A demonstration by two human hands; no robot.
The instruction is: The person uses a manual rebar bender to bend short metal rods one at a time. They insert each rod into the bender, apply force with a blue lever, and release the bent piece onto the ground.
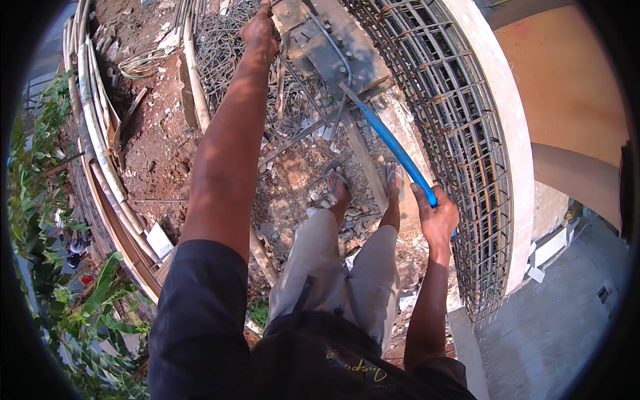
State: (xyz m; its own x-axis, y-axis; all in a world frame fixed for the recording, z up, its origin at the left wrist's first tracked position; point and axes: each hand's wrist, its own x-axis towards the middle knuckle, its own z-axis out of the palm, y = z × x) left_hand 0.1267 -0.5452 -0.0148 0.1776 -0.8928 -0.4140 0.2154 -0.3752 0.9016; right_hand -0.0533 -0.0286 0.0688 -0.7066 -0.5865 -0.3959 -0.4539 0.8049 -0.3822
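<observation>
- Right hand (437,217): fingers clamped around the near end of the blue lever handle (393,150).
- The blue lever handle runs up and away from those fingers to the metal bending plate (327,50), which it meets at its far end.
- Left hand (260,30): arm fully extended, fingers closed on the steel rod (337,57) at the far-left edge of the plate; exactly how they wrap it cannot be told.
- The rod curves across the plate, away from the left fingers toward the lever.
- Right of the right fingers: a rebar mesh cage (460,133) stands near, bounded by a curved concrete edge (510,120); little free room on that side.
- Below both hands: sandalled feet (337,190) on rubble ground (160,147).
- Left of the left fingers: stacked curved formwork strips (93,127) border the rubble ground.
</observation>
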